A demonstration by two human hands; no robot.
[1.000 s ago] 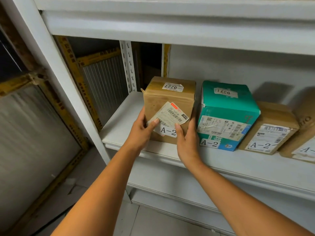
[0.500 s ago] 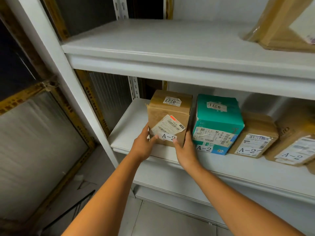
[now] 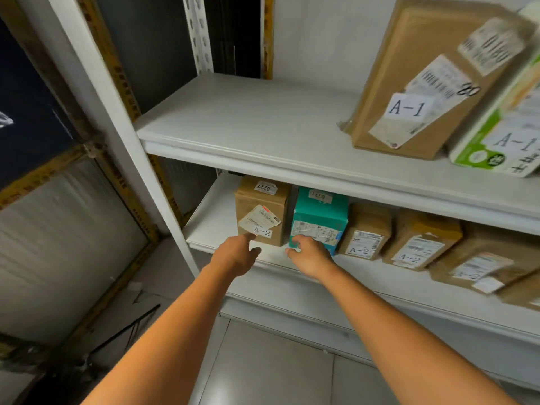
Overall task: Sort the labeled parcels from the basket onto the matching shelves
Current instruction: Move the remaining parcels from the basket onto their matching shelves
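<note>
Here, left hand [image 3: 236, 255]: loose, spread, one fingertip at the brown A-2 parcel [image 3: 263, 207] ahead.
Right hand [image 3: 310, 255]: loosely curled, empty, before the teal parcel [image 3: 321, 213].

You are working in soft, fairly dim indoor light that falls from above and in front. The upper shelf [image 3: 248, 118] reads bright white. The lower shelf [image 3: 210, 226] lies in its shadow, darkest at the back. Motion blur smears the right edge, where the labels on the A-1 cardboard parcel [image 3: 415, 54] and the green-and-white box [image 3: 496, 147] streak. The wide lens bows the shelf upright [image 3: 90, 83] at the left. A pale glare spot sits on the floor tile [image 3: 222, 394].
</note>
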